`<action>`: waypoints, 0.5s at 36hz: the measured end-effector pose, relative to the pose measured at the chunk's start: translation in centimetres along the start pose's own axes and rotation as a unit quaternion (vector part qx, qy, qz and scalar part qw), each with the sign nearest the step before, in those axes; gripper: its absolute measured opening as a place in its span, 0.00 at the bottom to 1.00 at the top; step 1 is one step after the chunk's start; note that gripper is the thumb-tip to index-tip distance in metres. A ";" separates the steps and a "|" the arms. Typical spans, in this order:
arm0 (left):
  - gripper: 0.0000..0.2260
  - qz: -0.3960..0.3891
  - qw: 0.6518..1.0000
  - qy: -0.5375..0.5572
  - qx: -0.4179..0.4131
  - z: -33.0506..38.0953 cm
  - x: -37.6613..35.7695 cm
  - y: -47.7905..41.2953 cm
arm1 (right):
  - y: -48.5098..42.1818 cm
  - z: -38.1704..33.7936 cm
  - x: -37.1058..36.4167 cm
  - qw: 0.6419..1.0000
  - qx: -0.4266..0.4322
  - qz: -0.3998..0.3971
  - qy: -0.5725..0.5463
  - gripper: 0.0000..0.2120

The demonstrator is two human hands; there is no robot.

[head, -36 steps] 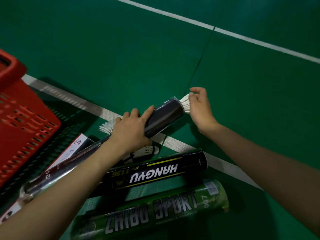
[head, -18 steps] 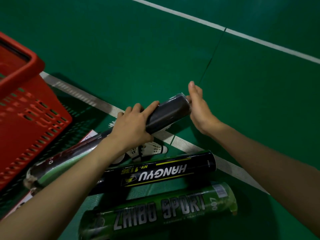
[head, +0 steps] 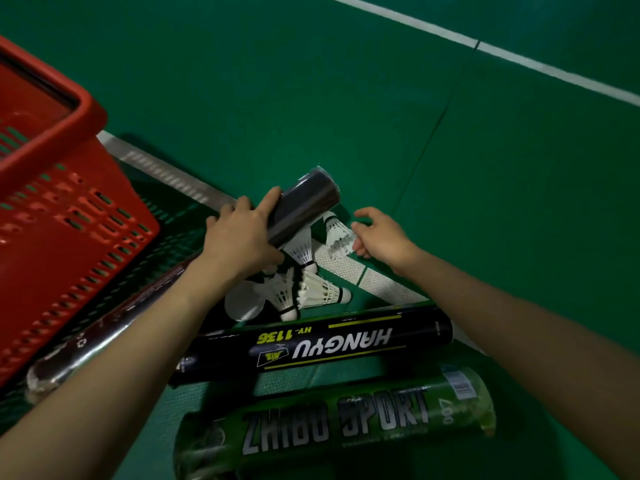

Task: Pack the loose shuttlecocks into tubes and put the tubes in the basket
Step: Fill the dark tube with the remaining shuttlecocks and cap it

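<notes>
Shuttlecocks lie in a small heap on the green floor, across a white line, between your hands and just beneath the raised end of the dark tube. I count four for certain; a pale round shape beside them is too blurred to name. Judge them feather-light and fragile: the skirts will likely bend or split if squeezed, so take each by the cork tip or cradle the skirt lightly, and feed it in cork first. Your right hand has loosely curled fingers at the skirt of the farthest shuttlecock; whether they pinch it, I cannot tell. Your left hand is wrapped round the dark tube partway along, its far end tilted up and its near end down by the red basket. Tubes number three: that one, the black HANGYU tube and the green ZHIBO SPORT tube, both lying flat near you. They look stiff, light and smooth, so apt to roll. One basket stands at your left.
</notes>
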State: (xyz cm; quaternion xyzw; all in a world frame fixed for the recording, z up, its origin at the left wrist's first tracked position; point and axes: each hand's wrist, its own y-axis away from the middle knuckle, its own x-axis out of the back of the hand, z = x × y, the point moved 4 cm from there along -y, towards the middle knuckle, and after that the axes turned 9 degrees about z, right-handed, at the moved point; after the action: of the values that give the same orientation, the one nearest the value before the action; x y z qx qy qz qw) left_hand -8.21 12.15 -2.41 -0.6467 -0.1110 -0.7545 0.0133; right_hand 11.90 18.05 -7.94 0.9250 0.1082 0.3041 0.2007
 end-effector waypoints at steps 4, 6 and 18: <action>0.48 -0.005 1.000 -0.006 0.002 -0.5 -0.3 0.1 | 0.0 0.1 -1.4 0.998 -0.024 -0.057 -0.019 0.19; 0.47 -0.010 1.000 -0.009 0.000 -0.6 -0.6 0.3 | -0.1 0.3 -1.8 0.998 -0.023 -0.056 -0.008 0.22; 0.45 -0.035 0.996 -0.050 -0.059 1.9 -1.0 0.7 | -0.6 1.3 6.4 0.964 0.018 0.253 -0.075 0.06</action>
State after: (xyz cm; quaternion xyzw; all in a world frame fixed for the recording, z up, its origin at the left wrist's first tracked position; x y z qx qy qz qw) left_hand -6.05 11.73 -3.01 -0.6789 -0.0898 -0.7265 -0.0571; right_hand 17.76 20.22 -5.82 0.9459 -0.1391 0.2725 0.1078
